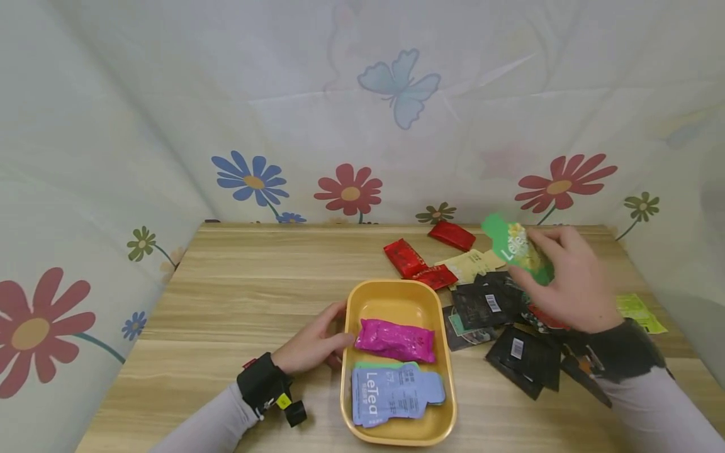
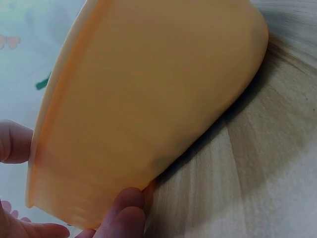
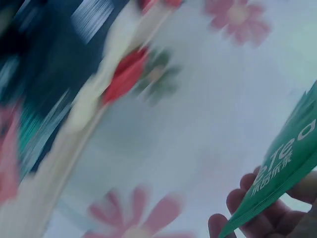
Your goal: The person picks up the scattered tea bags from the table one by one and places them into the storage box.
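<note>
My left hand grips the near-left side of a yellow plastic tray, thumb at the rim and fingers against the outer wall, as the left wrist view shows. Inside the tray lie a shiny magenta packet and a blue LeTea tea sachet, with a green edge peeking out beneath the blue one. Raised over the pile on the right, my right hand pinches a green LeTea tea sachet between thumb and fingers. The right wrist view shows that green sachet side-on, its far end cut off.
Right of the tray lies a loose pile of black sachets, with more black sachets nearer me. Red packets and pale yellow sachets are behind. A bright yellow-green packet lies far right. Flower-printed cloth encloses the table.
</note>
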Tool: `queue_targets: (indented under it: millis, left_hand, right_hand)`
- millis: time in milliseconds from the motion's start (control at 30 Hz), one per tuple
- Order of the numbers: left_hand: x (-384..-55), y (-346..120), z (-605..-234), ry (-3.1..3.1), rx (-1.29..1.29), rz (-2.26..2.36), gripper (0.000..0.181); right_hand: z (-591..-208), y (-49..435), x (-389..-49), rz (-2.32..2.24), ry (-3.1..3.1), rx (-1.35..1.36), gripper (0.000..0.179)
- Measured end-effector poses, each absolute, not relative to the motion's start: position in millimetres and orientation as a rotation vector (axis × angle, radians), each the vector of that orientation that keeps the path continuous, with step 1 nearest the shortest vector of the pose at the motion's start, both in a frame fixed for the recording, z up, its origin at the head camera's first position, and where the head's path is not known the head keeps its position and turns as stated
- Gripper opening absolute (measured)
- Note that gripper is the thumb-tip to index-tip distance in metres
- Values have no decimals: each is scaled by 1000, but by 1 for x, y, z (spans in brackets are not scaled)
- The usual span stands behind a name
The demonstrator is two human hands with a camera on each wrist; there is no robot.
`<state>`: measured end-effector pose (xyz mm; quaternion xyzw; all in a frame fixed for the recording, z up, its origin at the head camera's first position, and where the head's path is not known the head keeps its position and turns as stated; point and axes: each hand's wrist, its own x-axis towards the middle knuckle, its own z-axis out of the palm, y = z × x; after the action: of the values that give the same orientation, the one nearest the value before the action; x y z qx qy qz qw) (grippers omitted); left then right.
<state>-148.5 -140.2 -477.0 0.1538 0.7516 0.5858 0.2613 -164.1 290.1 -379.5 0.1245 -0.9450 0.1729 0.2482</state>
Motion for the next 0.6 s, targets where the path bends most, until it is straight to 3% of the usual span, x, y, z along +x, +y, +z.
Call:
queue_targets:
  millis: [267, 600]
  left_hand:
    - [-149, -140, -477, 2037, 426, 1595, 70]
    - [-148, -141, -479, 2034, 431, 1610, 71]
  right_hand:
    - [-369, 215, -123, 544, -2508, 715, 74]
    - [-369, 165, -79, 666, -2554, 995, 73]
